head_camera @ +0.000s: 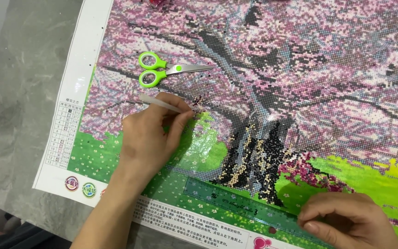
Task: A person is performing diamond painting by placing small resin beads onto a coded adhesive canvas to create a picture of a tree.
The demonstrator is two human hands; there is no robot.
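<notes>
Head view: we see a large diamond-painting canvas [328, 69] with a pink blossom tree and green lawn, lying flat on a grey stone-look table [19, 115]. Left of centre in the frame, our left hand [150, 133] is closed in a pencil grip around a slim translucent white applicator pen [162, 103], its tip touching the canvas at a small dark cluster just beside the trunk. At the lower right of the frame, our right hand [346, 219] is curled, fingertips pressing down on a green transparent plastic ruler [236, 205] that lies along the canvas's lower edge; it holds nothing else that we can see.

Risks, in our judgement: a slanted pen tip could seat a bead askew or nudge neighbouring beads. The wrinkled clear protective film [203, 147] under the left palm could stick to the hand and lift. If the right hand eases off, the ruler could slide.

A pair of green-handled scissors [162, 70], blades closed, lies in the upper left of the frame, near the pen hand but apart from it. The white border with its colour chart [67, 133] runs along the canvas's left edge.
</notes>
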